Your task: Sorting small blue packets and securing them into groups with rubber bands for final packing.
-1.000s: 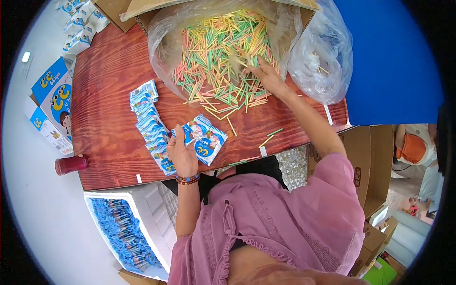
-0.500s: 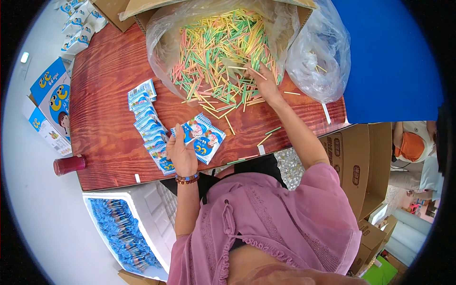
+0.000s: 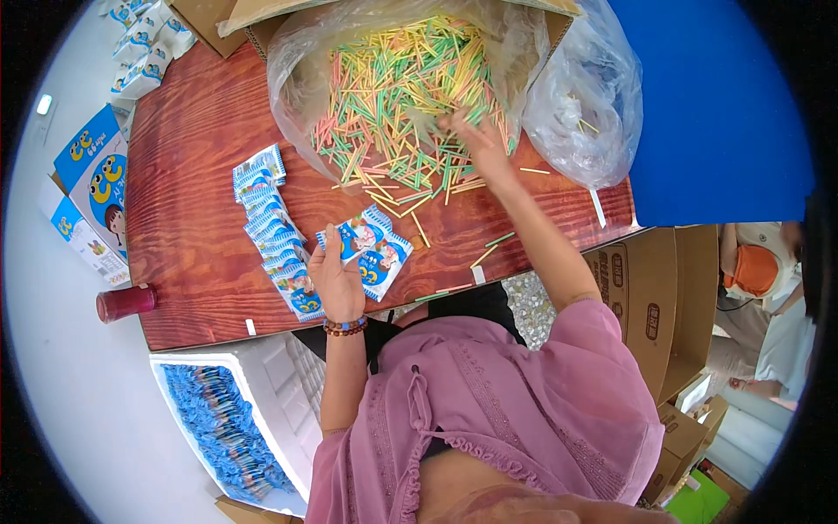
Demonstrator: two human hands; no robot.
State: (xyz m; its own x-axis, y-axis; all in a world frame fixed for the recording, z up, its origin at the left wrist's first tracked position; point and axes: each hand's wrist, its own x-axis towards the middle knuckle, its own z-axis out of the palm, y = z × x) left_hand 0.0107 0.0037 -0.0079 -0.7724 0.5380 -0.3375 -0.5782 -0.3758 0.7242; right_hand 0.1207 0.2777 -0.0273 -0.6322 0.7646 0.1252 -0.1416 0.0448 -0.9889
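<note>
My left hand [image 3: 336, 281] pinches a couple of small blue-and-white packets [image 3: 384, 265] between thumb and fingers, just above the table's near edge. To its left, a row of overlapping packets of the same kind [image 3: 269, 218] lies on the table. Over a heap of thin yellow, green and pink sticks [image 3: 384, 96] is my right hand [image 3: 480, 144], its fingers stretched out and a little blurred. The heap spills from a clear plastic bag [image 3: 297, 96] inside a tipped cardboard box [image 3: 559, 31]. I see no stick clearly held in the right hand.
Loose sticks [image 3: 484, 255] lie near the red wooden table's [image 3: 192, 192] front edge. A white foam box [image 3: 243, 384] of blue packets stands below left, beside a dark pink jar [image 3: 127, 302]. Cardboard boxes [image 3: 642, 297] and another person [image 3: 755, 262] are at right.
My right hand's fingers have shifted slightly up and left over the sticks. The left hand keeps its hold on the packets almost unmoved.
</note>
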